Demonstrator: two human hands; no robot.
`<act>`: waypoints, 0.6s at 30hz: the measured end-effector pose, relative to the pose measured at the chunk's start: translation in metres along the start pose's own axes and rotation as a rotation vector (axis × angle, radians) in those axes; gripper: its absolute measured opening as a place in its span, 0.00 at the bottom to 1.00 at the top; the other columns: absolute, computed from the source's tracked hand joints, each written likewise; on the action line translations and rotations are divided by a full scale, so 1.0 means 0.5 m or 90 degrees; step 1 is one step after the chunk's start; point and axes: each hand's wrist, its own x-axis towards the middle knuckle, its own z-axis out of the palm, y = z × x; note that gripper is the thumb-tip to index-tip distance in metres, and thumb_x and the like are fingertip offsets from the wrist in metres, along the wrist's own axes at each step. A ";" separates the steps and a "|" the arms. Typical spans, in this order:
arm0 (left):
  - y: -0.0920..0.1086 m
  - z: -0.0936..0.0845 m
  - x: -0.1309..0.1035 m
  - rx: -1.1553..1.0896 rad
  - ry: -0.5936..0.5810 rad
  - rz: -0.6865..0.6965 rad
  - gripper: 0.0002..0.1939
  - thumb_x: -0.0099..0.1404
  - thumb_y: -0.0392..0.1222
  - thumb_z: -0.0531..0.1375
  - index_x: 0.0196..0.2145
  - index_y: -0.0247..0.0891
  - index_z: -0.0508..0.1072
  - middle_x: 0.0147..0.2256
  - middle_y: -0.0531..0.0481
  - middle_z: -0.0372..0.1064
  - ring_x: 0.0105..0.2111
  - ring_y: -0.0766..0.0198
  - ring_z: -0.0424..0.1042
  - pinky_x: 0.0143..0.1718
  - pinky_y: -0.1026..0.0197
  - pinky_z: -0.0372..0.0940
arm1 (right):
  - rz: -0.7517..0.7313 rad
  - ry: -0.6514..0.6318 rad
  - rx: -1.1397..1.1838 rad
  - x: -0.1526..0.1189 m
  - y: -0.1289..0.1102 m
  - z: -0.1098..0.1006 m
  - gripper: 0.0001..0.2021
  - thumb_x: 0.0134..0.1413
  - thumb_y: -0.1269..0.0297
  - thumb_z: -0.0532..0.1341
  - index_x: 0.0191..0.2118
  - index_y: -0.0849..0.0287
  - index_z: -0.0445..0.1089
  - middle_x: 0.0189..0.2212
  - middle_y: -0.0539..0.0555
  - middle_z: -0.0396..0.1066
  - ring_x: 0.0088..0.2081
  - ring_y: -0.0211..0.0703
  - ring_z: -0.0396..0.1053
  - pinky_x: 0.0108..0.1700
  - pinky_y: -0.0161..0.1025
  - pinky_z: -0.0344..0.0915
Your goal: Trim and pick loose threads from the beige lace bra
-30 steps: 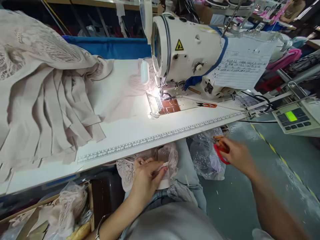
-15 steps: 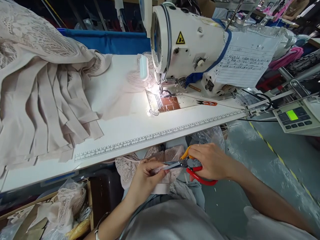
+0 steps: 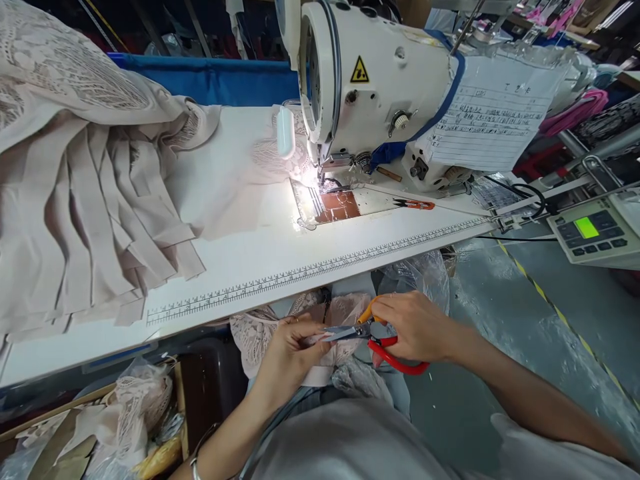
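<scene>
Below the table's front edge, my left hand (image 3: 295, 353) pinches the pale pink lace fabric (image 3: 255, 337), which hangs over my lap. My right hand (image 3: 413, 323) is closed around the orange and red handles of the scissors (image 3: 397, 360). Their blades point left, slightly parted, and the tips reach the fabric at my left fingertips. The exact spot between the blades is too small to make out.
A lit sewing machine (image 3: 380, 80) stands on the white table (image 3: 240, 253). Pale strips of fabric (image 3: 80, 220) cover its left part. Orange snips (image 3: 415, 205) lie right of the needle. A box of scraps (image 3: 183, 413) sits lower left; a control panel (image 3: 595, 233) is at right.
My right hand and the scissors have shifted slightly left, bringing the blades further over my left fingertips. My left hand keeps its pinch on the fabric. The whole view has moved a little.
</scene>
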 end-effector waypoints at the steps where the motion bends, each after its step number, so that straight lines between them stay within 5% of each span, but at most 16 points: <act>1: -0.001 0.000 0.000 0.004 -0.003 -0.002 0.12 0.57 0.46 0.64 0.25 0.35 0.82 0.25 0.46 0.73 0.30 0.59 0.64 0.34 0.59 0.57 | -0.001 0.002 0.013 0.000 0.000 0.003 0.13 0.51 0.56 0.68 0.33 0.58 0.68 0.29 0.50 0.72 0.27 0.41 0.65 0.28 0.37 0.51; 10: 0.011 -0.005 -0.006 0.019 -0.006 0.048 0.12 0.60 0.45 0.63 0.26 0.37 0.82 0.20 0.52 0.63 0.25 0.65 0.58 0.30 0.62 0.53 | -0.016 0.029 0.093 -0.001 0.001 0.029 0.18 0.49 0.52 0.71 0.26 0.59 0.66 0.21 0.46 0.67 0.21 0.35 0.59 0.25 0.36 0.47; 15: 0.012 -0.004 -0.005 0.032 -0.008 0.054 0.12 0.60 0.45 0.63 0.26 0.37 0.82 0.20 0.53 0.62 0.25 0.65 0.58 0.29 0.62 0.52 | 0.013 -0.002 0.059 -0.002 0.003 0.021 0.08 0.50 0.68 0.67 0.27 0.59 0.67 0.22 0.47 0.69 0.22 0.36 0.61 0.26 0.36 0.47; 18: 0.008 -0.006 -0.003 0.007 -0.025 0.043 0.13 0.60 0.46 0.63 0.25 0.35 0.81 0.21 0.51 0.65 0.25 0.65 0.58 0.28 0.63 0.53 | 0.026 -0.039 0.062 -0.001 0.002 0.007 0.08 0.49 0.66 0.69 0.34 0.58 0.70 0.27 0.48 0.72 0.27 0.39 0.66 0.28 0.35 0.50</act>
